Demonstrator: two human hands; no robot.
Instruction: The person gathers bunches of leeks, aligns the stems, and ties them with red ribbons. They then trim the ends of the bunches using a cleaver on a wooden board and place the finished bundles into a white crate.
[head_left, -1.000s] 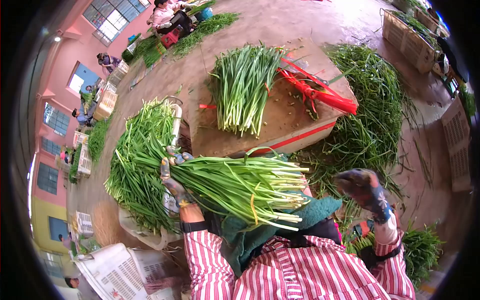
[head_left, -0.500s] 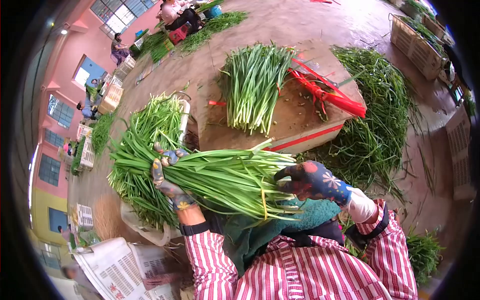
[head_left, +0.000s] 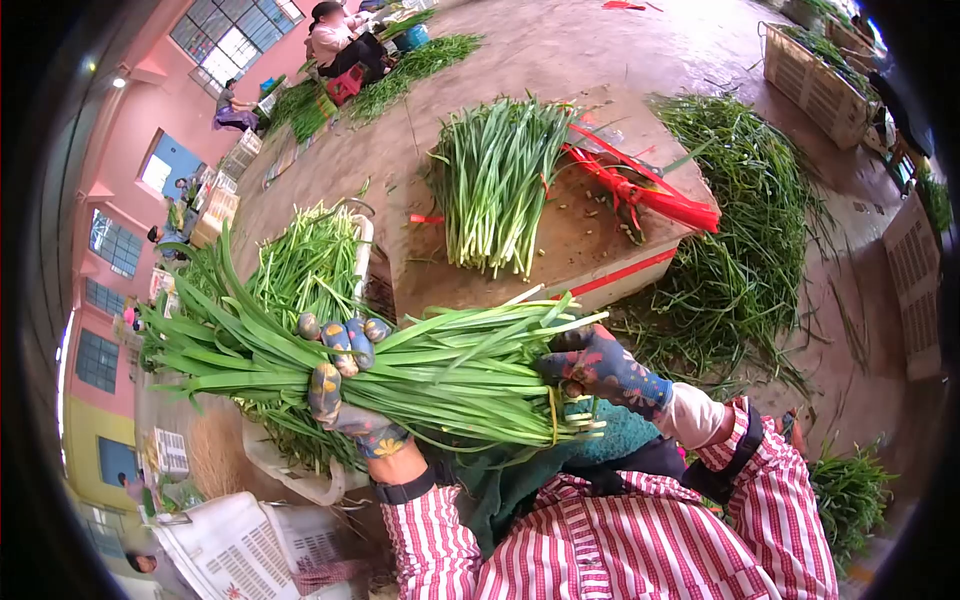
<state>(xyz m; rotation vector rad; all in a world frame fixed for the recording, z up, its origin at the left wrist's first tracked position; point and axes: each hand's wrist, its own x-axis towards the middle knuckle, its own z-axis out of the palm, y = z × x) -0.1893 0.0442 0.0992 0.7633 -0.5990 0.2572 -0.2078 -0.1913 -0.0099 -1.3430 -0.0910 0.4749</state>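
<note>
My left hand (head_left: 350, 385), in a patterned glove, is wrapped round the middle of a thick bunch of garlic chives (head_left: 460, 375). The green leaves fan out to the left and the pale stem ends point right. At those ends my right hand (head_left: 612, 378), also gloved, has its fingers curled against the stems; its fingertips are partly hidden. A thin yellowish strand (head_left: 554, 415) crosses the stems near their ends. Beyond, another bunch of chives (head_left: 500, 190) lies on a low brown-topped stand (head_left: 590, 245), beside red plastic ties (head_left: 650, 195).
A white basket (head_left: 364, 262) heaped with chives stands at my left. Loose leaves (head_left: 745, 240) are piled on the floor right of the stand. Crates (head_left: 815, 85) stand at the far right, white sacks (head_left: 225, 545) lie lower left, and other people (head_left: 340, 45) sit farther back.
The held bunch has lifted clear of the basket heap, its leaf tips now spread farther left. My right hand has moved slightly left and down along the stem ends.
</note>
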